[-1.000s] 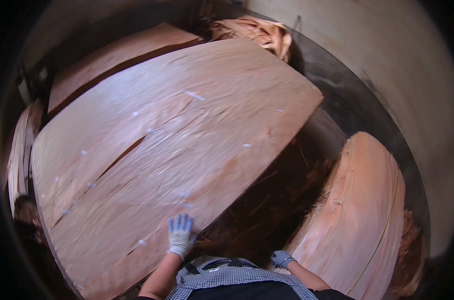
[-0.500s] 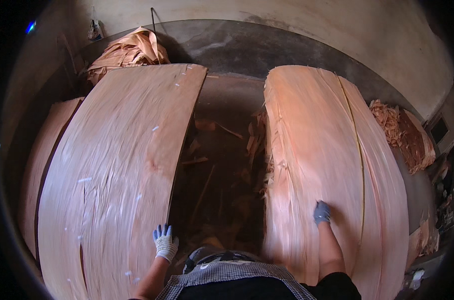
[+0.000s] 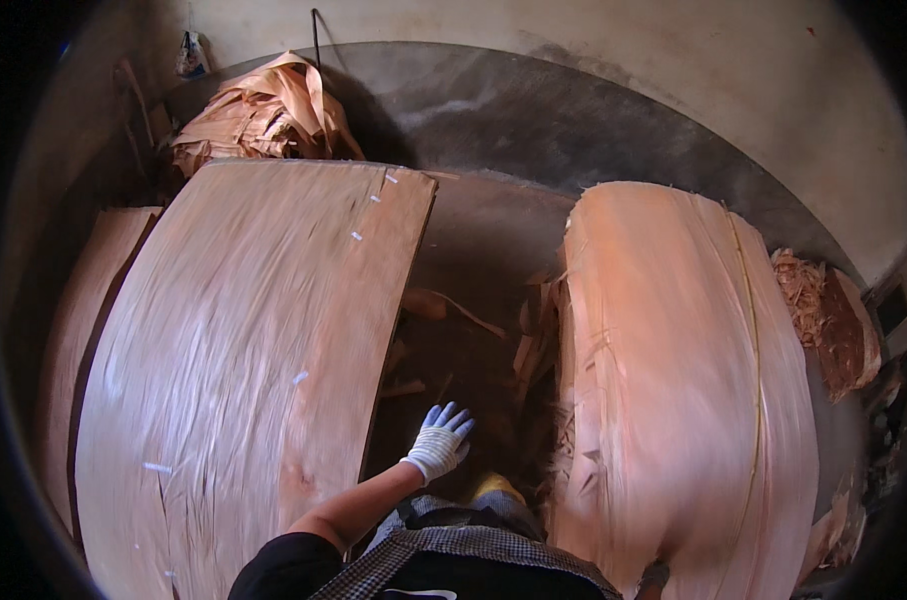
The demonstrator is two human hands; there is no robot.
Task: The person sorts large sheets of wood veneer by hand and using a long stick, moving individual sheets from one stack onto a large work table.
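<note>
Between streaked wood sheets (image 3: 243, 330) and a ragged-edged stack (image 3: 673, 370), knit-gloved left hand (image 3: 438, 447): fingers spread; right hand (image 3: 653, 577), by stack: fingers indeterminable.

Wood workshop: veneer stacks (image 3: 688, 350), heaped scraps (image 3: 258, 112), littered floor (image 3: 478, 225).

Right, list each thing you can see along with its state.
Left hand: gloved, open, holding nothing visible.
Right hand: partly cut off, blurred; grip unclear.
Left wood sheet: spread out, uncrumpled.
Right sheet stack: ragged along its left side.
Yellowish strip: lying lengthwise on that stack.
Back heap: crumpled.
Bag: hanging.
</note>
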